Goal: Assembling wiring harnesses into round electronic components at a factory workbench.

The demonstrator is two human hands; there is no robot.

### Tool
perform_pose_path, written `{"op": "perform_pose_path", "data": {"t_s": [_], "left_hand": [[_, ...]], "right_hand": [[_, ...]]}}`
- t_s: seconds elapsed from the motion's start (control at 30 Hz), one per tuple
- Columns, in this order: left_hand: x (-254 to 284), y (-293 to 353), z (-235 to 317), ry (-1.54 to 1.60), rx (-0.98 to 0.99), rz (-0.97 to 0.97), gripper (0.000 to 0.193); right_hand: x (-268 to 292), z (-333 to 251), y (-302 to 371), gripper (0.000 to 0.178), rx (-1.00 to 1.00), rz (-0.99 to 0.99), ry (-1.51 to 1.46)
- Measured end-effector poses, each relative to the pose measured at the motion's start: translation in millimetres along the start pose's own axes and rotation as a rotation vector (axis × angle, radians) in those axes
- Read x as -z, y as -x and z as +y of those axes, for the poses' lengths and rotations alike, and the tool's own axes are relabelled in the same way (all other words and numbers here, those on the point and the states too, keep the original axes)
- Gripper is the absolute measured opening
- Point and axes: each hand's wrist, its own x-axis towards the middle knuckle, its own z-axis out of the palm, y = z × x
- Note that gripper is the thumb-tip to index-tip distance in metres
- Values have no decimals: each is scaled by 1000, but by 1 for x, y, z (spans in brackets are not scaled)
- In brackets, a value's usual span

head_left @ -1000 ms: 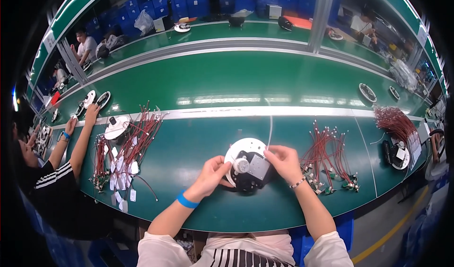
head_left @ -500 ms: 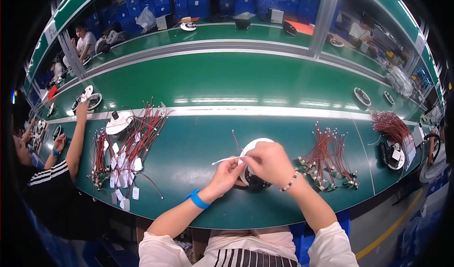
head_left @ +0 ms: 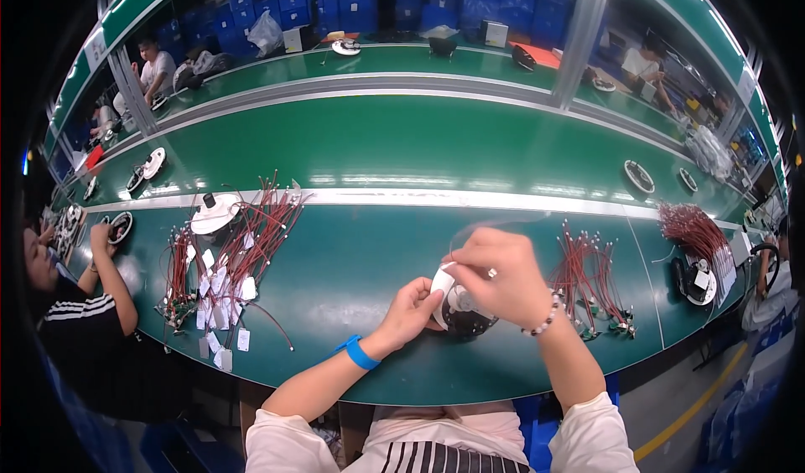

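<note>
In front of me, a round black-and-white housing (head_left: 466,322) rests on the green workbench, partly covered by my hands. My left hand (head_left: 412,309) is closed on a white, curved piece (head_left: 442,283) at the housing's left side. Whether that piece belongs to the housing I cannot tell. Just above and to the right, my right hand (head_left: 503,273) pinches a thin wire, blurred by motion. A small white tip, perhaps a connector, shows against its fingers. To the right lies a bundle of red wires with small green circuit boards (head_left: 587,284).
At the left are red wires with white tags (head_left: 220,293) and a white round part (head_left: 215,213). A co-worker (head_left: 92,297) sits further left. Another wire bundle (head_left: 696,226) and a black-and-white housing (head_left: 698,280) lie far right. Rings (head_left: 639,177) sit on the green belt behind.
My hands have moved apart; the right one has shifted right and the white strip between them is no longer stretched across. The co-worker's arm has drawn back from the belt.
</note>
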Motion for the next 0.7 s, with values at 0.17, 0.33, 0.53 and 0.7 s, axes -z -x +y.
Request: {"op": "perform_pose_path", "data": {"t_s": [0.17,0.33,0.53,0.7], "left_hand": [[1,-1,-1,11,65,19,17],[11,-3,-2,-118,168,-32,23],[36,-10,22,-366,103,-72,25],[126,-6,53,-1308,-568,929,16]], "right_hand": [[21,-14,-7,13,-16,91,-139],[26,-19,-4,10,-33,215,-261],[19,5,13,12,-186,293,-601],[14,18,21,19,-312,426,-914]]}}
